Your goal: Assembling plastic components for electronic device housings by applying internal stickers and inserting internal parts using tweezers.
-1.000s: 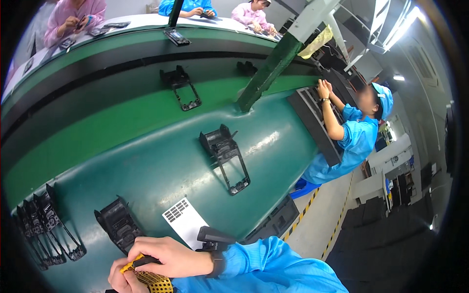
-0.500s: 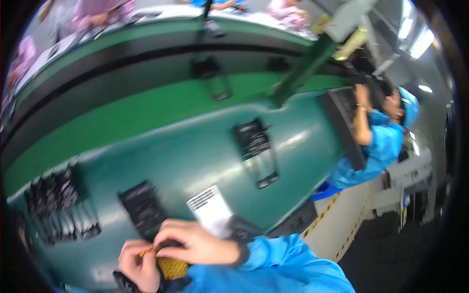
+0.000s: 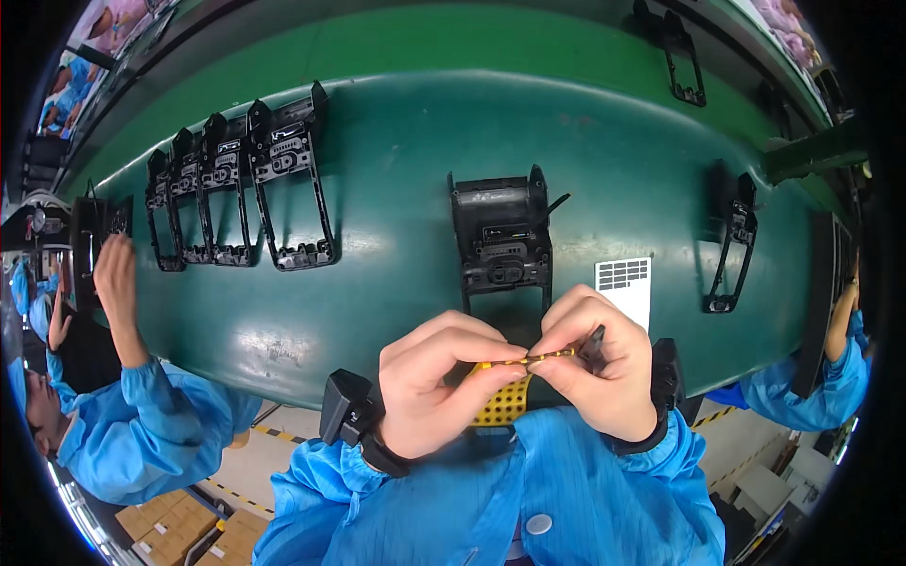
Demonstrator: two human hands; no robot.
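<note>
My left hand [image 3: 436, 373] and my right hand [image 3: 602, 363] meet in front of my chest. Both pinch a thin, narrow yellow-and-dark strip [image 3: 525, 360] between thumb and fingertips. A small black pointed piece [image 3: 593, 345] shows among my right fingers; what it is I cannot make out. Below the fingertips is a yellow sheet with rows of dark holes [image 3: 502, 404], partly hidden by my hands. Just beyond them a black plastic frame [image 3: 502, 231] lies on the green table [image 3: 387, 226]; its near end is hidden behind my hands.
Several similar black frames [image 3: 283, 156] stand in a row at the left. Another black frame [image 3: 731, 241] lies at the right. A white sheet with dark labels [image 3: 636, 291] is beside my right hand. Co-workers in blue sit on either side, one with a raised hand [image 3: 115, 274].
My view has swung round, bringing my hands from the lower left to the middle. The picture is sharper now. Both hands stay together at the small yellow piece.
</note>
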